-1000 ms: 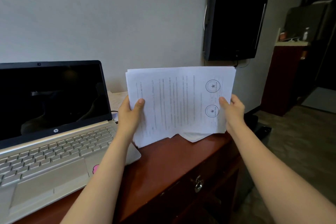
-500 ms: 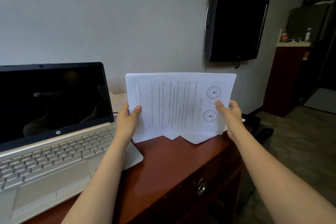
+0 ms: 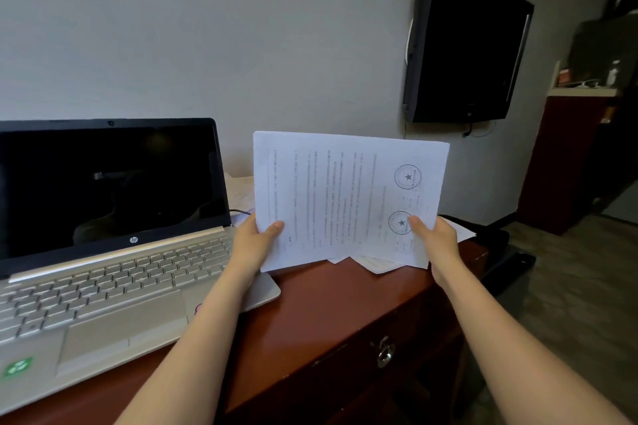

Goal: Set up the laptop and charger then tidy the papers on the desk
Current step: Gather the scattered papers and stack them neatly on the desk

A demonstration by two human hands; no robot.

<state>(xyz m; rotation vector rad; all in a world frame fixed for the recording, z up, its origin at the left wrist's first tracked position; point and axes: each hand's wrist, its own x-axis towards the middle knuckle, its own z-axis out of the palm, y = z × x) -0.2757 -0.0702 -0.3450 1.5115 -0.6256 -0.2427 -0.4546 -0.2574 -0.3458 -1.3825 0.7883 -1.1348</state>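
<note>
The reddish-brown wooden worktop (image 3: 328,304) carries the same load as a second ago. The open silver laptop (image 3: 103,269) sits at my 10 o'clock with its screen dark and has not shifted.

What has changed is the stack of white printed sheets (image 3: 345,190) at my 12 o'clock. I hold it upright on its long edge, with the two round star stamps facing me, and its lower edge is down at the worktop. Its top edge, which was slightly fanned a second ago, now reads as one clean line (so the tapping seems to be working).

My grip has moved too. My left hand (image 3: 253,241) has slid down from mid-height to pinch the stack near its 7 o'clock corner, thumb on the front. My right hand (image 3: 435,238) has done the same near the 5 o'clock corner. Both are clamped on the paper.

A few crooked white corners (image 3: 376,264) poke out under the bottom edge at 6 o'clock, so I judge the squaring is not finished.

A thin dark cable (image 3: 238,211) shows just right of the laptop's hinge. I cannot tell whether it is plugged in.
</note>
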